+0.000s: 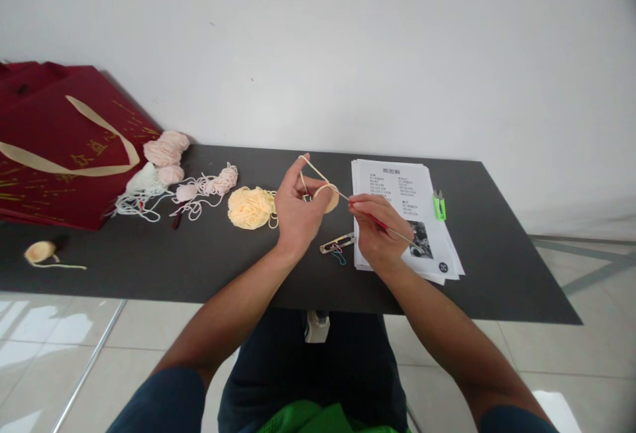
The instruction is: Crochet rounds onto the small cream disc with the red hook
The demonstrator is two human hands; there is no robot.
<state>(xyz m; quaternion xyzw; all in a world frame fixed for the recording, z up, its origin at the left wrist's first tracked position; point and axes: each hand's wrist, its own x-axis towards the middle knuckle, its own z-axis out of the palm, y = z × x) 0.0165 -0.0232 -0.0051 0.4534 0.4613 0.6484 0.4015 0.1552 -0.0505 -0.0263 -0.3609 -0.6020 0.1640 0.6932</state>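
Both forearms come up from the bottom edge, and between the hands is the small crochet disc [328,197], cream yellow, held above the dark table [149,254]. Left hand [297,211] pinches the disc at its edge, with the index finger raised; a yarn strand [312,169] runs tight over that finger. Right hand [376,228] is closed around a crochet hook [370,217] with a red grip, and its thin tip points at the disc from four o'clock. Only a small flat round is made, so I judge the work is at an early stage and most of it is left.

At nine o'clock of the disc lies a loose yellow yarn pile [251,207], and farther at ten o'clock pink yarn balls [166,148] with tangled threads. At five o'clock, just beside the right hand, lies a metal pin [337,243] with small coloured markers. Under the right hand are printed sheets [405,201], and green snips [439,204] rest on their right edge. A red bag [54,135] lies far at nine o'clock, and another small yellow cup-shaped piece [40,251] near the table's left front.
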